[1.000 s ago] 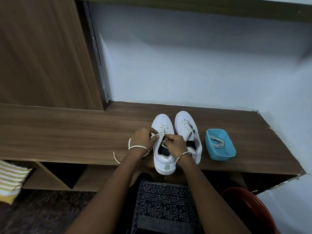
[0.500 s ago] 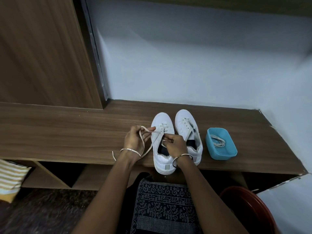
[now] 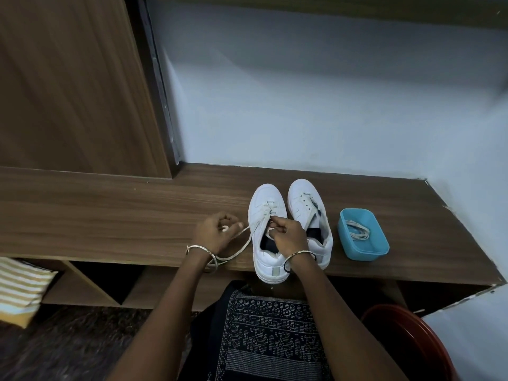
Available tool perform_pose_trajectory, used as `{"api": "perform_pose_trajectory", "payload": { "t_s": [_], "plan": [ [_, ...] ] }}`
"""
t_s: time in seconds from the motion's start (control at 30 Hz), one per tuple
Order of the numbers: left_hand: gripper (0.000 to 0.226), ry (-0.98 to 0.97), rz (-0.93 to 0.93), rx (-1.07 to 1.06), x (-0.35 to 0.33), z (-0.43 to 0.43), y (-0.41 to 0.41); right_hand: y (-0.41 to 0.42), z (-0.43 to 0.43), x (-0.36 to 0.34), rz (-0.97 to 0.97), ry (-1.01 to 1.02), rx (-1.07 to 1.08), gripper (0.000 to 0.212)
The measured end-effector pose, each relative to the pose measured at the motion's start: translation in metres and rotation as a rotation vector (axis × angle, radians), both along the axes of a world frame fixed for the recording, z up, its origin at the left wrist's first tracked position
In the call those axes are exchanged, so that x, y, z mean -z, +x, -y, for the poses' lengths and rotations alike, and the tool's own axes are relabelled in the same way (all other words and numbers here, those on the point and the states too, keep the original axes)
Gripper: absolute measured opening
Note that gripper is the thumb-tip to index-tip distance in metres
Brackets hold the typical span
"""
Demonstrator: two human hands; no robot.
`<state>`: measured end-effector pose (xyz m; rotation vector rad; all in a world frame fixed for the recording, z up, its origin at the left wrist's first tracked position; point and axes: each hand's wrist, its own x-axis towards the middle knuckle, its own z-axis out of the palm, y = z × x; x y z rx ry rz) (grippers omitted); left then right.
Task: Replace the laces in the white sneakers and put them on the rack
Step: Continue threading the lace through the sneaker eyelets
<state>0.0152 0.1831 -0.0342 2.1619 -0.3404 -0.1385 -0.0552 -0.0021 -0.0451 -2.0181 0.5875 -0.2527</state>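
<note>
Lace work is in hand on the left-side sneaker (image 3: 259, 251), which stands on the counter (image 3: 110, 215) touching its unlaced mate (image 3: 305, 204); the left hand (image 3: 213, 233) curls round the lace (image 3: 247, 229), drawn out sideways; the right hand (image 3: 288, 237) pinches it at the eyelets; threading or stripping, I cannot tell; next probably comes a steady pull through one eyelet; another lace (image 3: 357, 232) lies coiled in the blue tub (image 3: 357, 254).

Single head-worn wide-angle view, looking forward and steeply down, close over the wooden surface (image 3: 110, 215); wall behind it.
</note>
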Motion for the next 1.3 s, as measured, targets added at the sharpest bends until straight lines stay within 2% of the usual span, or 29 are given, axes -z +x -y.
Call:
{"api": "perform_pose_trajectory", "payload": {
  "t_s": [0.13, 0.2, 0.3, 0.43, 0.57, 0.7, 0.9, 1.03, 1.3],
  "plan": [
    [0.018, 0.126, 0.118, 0.161, 0.002, 0.028, 0.0, 0.001, 0.0, 0.0, -0.005, -0.014, -0.008, 0.024],
    [0.019, 0.202, 0.171, 0.162, 0.003, 0.042, 0.003, 0.0, 0.0, -0.002, -0.007, -0.009, -0.018, 0.028],
    [0.007, 0.212, 0.195, 0.124, -0.004, 0.056, 0.002, 0.0, 0.0, -0.001, -0.015, 0.026, -0.022, 0.031],
    [0.016, 0.195, 0.141, 0.092, -0.004, 0.063, 0.004, -0.001, 0.0, -0.002, 0.013, 0.063, -0.018, 0.022],
    [0.023, 0.053, -0.006, 0.054, -0.005, 0.059, 0.0, -0.001, -0.001, -0.003, 0.026, 0.063, -0.026, 0.024],
    [0.028, -0.223, -0.199, 0.005, 0.001, 0.05, 0.0, 0.0, -0.002, -0.001, 0.027, 0.004, 0.024, 0.039],
    [0.027, -0.377, -0.346, 0.046, 0.006, 0.047, 0.0, 0.001, -0.004, -0.002, -0.033, -0.182, 0.04, 0.051],
    [0.027, -0.351, -0.379, 0.044, 0.007, 0.045, 0.003, 0.0, -0.008, -0.004, -0.05, -0.273, 0.067, 0.04],
    [0.031, -0.197, -0.373, 0.121, 0.012, 0.044, 0.017, -0.006, -0.01, -0.003, 0.075, -0.272, 0.138, 0.011]
  ]
}}
